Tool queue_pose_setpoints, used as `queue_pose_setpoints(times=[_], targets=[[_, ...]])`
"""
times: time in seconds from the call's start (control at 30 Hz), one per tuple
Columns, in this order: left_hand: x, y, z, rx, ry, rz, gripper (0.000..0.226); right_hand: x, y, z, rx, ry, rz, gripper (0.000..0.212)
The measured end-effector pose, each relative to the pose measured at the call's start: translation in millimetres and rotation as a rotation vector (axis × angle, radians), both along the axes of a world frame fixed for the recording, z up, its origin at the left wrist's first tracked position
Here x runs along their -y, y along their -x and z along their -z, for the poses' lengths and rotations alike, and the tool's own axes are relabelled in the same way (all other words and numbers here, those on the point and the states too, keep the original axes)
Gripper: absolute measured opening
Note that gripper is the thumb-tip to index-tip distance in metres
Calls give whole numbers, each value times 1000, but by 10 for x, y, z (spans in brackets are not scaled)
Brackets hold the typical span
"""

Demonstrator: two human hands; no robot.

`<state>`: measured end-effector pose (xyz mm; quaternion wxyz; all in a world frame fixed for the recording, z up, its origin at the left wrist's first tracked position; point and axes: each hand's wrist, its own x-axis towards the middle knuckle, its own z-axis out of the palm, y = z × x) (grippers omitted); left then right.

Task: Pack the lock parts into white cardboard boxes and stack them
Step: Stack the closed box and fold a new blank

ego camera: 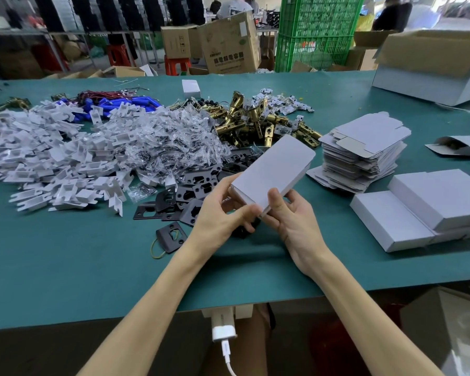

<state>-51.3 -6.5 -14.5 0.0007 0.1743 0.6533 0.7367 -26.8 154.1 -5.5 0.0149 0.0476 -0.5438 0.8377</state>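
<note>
I hold a closed white cardboard box (274,169) tilted above the green table (92,261). My left hand (223,210) grips its near end from the left, fingers curled at the end flap. My right hand (291,215) holds the same end from the right, thumb on top. Beyond the box lie black strike plates (190,194), brass latch bolts (244,118), bagged screws (168,139) and white plastic parts (44,158). Closed white boxes (429,207) are stacked at the right.
A pile of flat unfolded box blanks (364,150) stands right of the held box. Blue batteries with wires (114,103) lie at the back. A large open carton (434,63) sits far right. A yellow rubber band (158,248) lies by a lone plate.
</note>
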Motion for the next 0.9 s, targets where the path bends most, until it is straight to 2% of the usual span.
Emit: queue_pose_setpoints(times=[0.07, 0.13, 0.43, 0.67, 0.9], targets=[[9, -1, 7, -13, 20, 3, 77, -4, -6, -4, 7, 16, -6, 63], [19, -1, 18, -22, 21, -11, 79, -10, -10, -7, 16, 23, -18, 63], [10, -2, 34, -80, 60, -125, 65, -5, 0, 11, 25, 55, -96, 49], [12, 10, 52, -90, 28, -119, 53, -10, -4, 19, 1, -5, -66, 63], [21, 24, 42, -53, -16, -126, 32, 7, -11, 5, -60, -62, 16, 68]])
